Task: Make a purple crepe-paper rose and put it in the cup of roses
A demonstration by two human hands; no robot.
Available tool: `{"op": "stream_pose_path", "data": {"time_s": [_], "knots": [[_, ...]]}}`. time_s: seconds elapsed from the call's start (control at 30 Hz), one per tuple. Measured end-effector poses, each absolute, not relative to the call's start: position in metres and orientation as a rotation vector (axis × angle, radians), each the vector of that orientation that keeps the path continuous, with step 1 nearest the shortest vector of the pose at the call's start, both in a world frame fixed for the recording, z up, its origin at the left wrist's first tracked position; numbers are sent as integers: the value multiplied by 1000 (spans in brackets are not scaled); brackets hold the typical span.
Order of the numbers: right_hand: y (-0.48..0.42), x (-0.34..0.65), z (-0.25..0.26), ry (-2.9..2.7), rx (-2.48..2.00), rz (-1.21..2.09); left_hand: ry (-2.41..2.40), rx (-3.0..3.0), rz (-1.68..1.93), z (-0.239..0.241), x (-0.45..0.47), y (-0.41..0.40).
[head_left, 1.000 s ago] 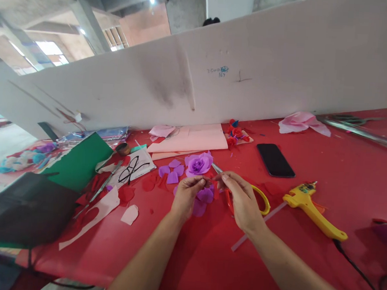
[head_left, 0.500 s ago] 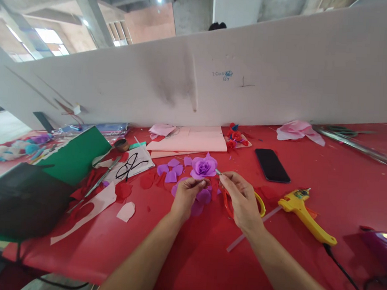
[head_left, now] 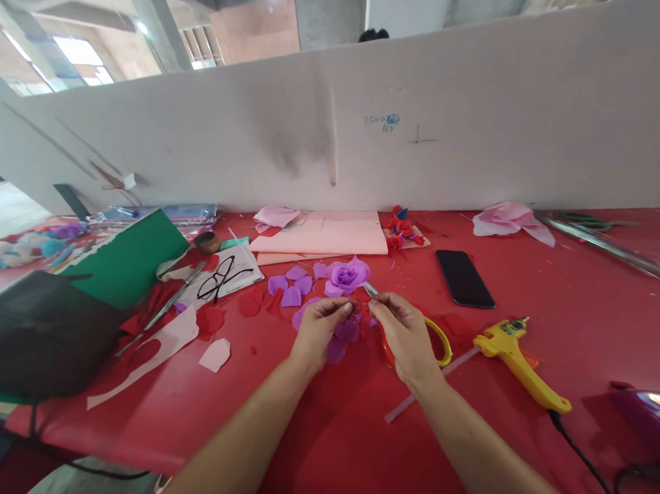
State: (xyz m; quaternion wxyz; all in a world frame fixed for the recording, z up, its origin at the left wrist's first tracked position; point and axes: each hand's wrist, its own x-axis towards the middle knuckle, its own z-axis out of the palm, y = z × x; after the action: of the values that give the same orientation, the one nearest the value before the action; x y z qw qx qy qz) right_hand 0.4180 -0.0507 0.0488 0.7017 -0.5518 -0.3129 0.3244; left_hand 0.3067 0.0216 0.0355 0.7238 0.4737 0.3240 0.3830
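Both of my hands meet over the middle of the red table. My left hand pinches a small piece that I cannot make out, just above loose purple petals. My right hand also pinches the same small piece from the right. Under my right hand lie scissors with a yellow and red handle. A finished purple paper rose sits just beyond my fingertips.
A black phone and a yellow glue gun with its cord lie to the right. Pink sheets, glasses, green card, a black bag and red scraps lie to the left. A white partition stands behind.
My hands have stayed together in a pinch by the purple petals. The view has shifted slightly; nothing on the table has moved.
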Motion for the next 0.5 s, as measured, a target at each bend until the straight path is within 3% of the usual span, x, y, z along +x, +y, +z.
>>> {"op": "stream_pose_path", "data": {"time_s": [0.5], "knots": [[-46, 416, 39, -479, -1211, 772, 737, 1049, 856, 36, 306, 23]]}}
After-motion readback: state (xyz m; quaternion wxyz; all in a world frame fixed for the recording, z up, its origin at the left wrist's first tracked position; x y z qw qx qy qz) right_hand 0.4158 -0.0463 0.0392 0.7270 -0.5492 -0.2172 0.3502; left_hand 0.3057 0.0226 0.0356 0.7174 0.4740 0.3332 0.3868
